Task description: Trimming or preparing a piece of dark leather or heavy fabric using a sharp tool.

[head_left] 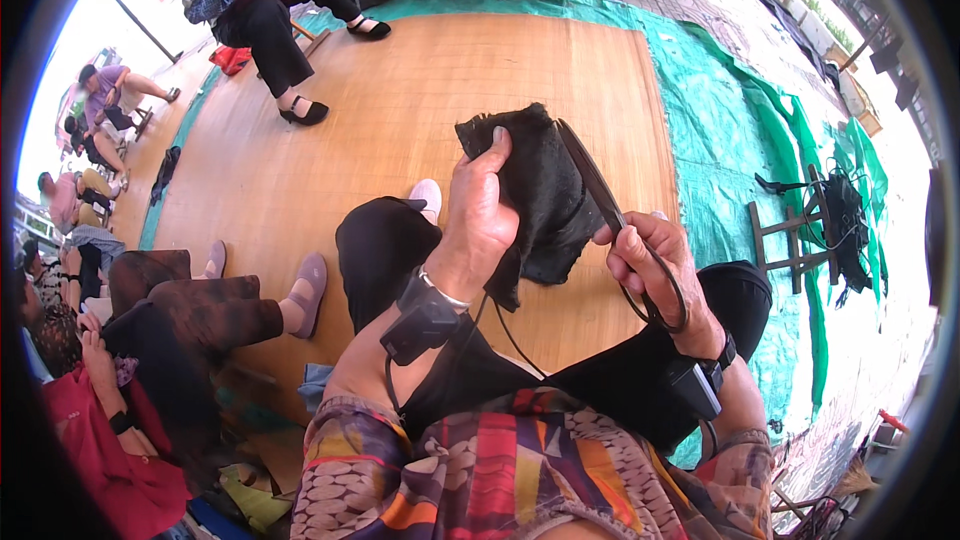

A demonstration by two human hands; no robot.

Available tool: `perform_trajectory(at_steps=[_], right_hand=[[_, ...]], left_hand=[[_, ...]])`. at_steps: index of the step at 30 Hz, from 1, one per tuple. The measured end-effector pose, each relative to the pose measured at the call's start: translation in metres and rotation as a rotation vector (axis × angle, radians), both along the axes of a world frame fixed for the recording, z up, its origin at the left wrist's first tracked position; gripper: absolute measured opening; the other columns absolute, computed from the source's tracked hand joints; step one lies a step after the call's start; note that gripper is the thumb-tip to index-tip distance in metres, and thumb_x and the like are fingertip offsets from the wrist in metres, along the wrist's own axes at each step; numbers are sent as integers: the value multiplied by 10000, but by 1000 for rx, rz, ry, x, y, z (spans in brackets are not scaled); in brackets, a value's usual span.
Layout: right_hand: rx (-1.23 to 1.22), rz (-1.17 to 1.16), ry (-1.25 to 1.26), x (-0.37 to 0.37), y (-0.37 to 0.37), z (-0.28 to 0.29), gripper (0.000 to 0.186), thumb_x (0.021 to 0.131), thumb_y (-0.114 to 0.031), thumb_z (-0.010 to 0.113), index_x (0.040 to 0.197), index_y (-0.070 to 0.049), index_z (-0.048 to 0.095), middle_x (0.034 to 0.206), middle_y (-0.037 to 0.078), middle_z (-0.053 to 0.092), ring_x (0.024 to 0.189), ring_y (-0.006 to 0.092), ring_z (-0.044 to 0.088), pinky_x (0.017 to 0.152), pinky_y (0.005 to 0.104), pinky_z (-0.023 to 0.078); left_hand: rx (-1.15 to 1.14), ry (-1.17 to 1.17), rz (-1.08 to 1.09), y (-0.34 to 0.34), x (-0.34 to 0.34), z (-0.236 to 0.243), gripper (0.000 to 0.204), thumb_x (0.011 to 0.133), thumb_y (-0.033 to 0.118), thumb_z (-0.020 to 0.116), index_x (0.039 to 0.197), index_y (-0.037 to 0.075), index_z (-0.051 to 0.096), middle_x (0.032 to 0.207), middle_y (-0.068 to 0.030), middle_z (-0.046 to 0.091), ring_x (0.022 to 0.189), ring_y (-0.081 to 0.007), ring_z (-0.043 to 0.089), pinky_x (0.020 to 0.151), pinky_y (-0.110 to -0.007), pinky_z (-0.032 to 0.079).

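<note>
In the head view, the left hand point(482, 212) is clamping the black cloth point(545, 190), which is sagging between the two hands; the right hand point(660, 265), apart, is gripping the scissors point(606, 202), their blades point(586, 162) pointing away beside the cloth. Slack could be letting a fold stray into a wrong cut; whether the blades are standing apart is hard to tell.

**Black cloth point(545, 190) and dark scissors point(592, 175) side by side**

The cloth, creased and ragged-edged, hangs from the left hand point(482, 210), gripped near its upper left corner, a narrow flap drooping lowest. The scissors, held in the right hand point(660, 255), point up and leftward, long blades close together along the cloth's right edge; contact is unclear.
</note>
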State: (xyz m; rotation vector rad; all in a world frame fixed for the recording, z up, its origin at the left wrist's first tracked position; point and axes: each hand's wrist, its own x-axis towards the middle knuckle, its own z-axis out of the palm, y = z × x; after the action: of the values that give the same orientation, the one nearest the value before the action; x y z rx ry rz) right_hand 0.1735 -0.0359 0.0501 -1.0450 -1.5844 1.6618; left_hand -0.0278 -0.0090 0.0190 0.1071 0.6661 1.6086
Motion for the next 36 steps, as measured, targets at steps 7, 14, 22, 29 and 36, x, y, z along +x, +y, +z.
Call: perform_trajectory(at_steps=[7, 14, 22, 29, 36], right_hand=[[42, 3, -57, 5, 4, 2, 399, 916, -383, 468, 887, -1, 577, 592, -22, 475, 484, 19, 369, 463, 164, 294], [-10, 89, -208, -8, 3, -1, 443, 882, -442, 516, 835, -6, 582, 583, -18, 480, 514, 38, 421, 460, 182, 320], [-11, -127, 66, 4, 6, 8, 403, 923, -377, 459, 864, 2, 582, 594, -17, 485, 496, 22, 392, 458, 165, 302], [4, 67, -165, -2, 4, 7, 479, 869, -481, 518, 790, -13, 578, 571, -16, 480, 506, 43, 419, 463, 192, 328], [6, 48, -217, -3, 5, 9, 492, 860, -491, 526, 788, -7, 576, 564, -17, 473, 519, 46, 426, 464, 202, 328]], left_hand=[[41, 71, 79, -7, -20, -2, 189, 885, 187, 554, 991, 41, 608, 975, -68, 639, 902, -210, 597, 856, -370, 453], [88, 142, 75, -6, -8, 3, 133, 862, 151, 590, 932, 39, 580, 897, -60, 623, 816, -178, 604, 742, -336, 508], [35, 35, 43, -3, -15, -6, 150, 863, 158, 589, 936, 27, 586, 905, -63, 626, 806, -182, 606, 732, -329, 503], [6, 80, 15, -4, -9, -6, 143, 865, 149, 583, 936, 25, 586, 914, -63, 624, 806, -181, 605, 734, -333, 505], [34, 88, -60, -4, 1, -6, 147, 864, 160, 588, 933, 30, 584, 914, -68, 624, 813, -190, 607, 753, -351, 509]])
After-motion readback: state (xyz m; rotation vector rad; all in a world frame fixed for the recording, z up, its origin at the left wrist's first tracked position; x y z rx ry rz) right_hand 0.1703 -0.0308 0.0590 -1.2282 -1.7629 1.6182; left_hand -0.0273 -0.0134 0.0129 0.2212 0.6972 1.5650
